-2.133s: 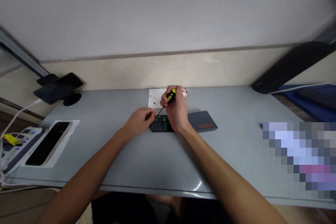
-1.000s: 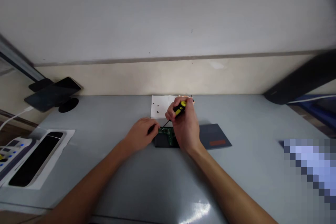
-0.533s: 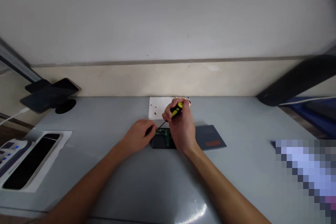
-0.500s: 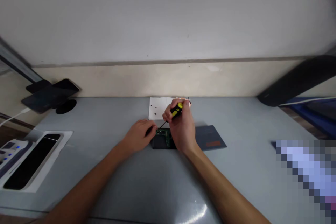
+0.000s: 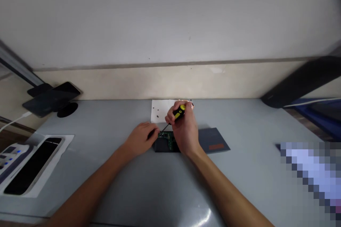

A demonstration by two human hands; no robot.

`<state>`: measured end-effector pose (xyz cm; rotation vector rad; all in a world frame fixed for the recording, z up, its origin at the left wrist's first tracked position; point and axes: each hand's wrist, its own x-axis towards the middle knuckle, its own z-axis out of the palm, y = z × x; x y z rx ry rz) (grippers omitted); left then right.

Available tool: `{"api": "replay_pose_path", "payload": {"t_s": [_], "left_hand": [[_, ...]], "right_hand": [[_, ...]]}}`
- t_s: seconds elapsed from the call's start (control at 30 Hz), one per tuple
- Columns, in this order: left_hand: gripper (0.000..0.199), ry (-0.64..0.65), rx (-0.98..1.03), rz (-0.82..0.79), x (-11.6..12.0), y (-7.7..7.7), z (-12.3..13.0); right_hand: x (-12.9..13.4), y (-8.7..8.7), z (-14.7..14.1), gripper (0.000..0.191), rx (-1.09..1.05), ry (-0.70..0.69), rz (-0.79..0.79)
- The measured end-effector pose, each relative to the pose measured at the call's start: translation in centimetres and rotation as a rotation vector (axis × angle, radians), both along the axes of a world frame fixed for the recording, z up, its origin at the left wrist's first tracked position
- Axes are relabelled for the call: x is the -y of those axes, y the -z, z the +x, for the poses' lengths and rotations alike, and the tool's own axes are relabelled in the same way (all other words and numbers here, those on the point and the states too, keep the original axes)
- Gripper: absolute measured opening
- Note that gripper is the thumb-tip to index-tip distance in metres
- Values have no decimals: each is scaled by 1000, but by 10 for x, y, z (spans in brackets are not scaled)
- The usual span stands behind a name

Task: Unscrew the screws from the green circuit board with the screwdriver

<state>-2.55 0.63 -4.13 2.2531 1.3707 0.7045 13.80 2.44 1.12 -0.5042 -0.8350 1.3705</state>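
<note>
A screwdriver [image 5: 179,112] with a black and yellow handle is gripped in my right hand [image 5: 185,131]. Its thin shaft slants down to the left, and the tip meets the upper left part of a green circuit board [image 5: 169,141]. That board sits in a flat, dark open electronic device [image 5: 161,144]. At the device's left upper corner, my left hand [image 5: 142,137] is closed, thumb and fingers pinching the edge. My right hand hides the device's right part. A dark blue-grey panel [image 5: 213,137] with a brownish-orange patch lies to the right, partly behind my wrist.
Several small dark bits, probably screws, lie on white paper [image 5: 159,113] near the wall. A phone [image 5: 53,99] leans on a stand at left, near another dark-screened phone [image 5: 33,166] and a white power strip [image 5: 12,158]. A black cylinder [image 5: 301,81] stands at right.
Both hands and the screwdriver keep practically the same position. Only the camera view has shifted very slightly.
</note>
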Motion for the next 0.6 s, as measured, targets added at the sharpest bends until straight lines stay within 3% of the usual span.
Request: {"api": "replay_pose_path", "payload": {"t_s": [0.6], "left_hand": [[25, -3, -8, 7, 0, 0, 1]], "right_hand": [[0, 6, -2, 38, 66, 5, -12]]}}
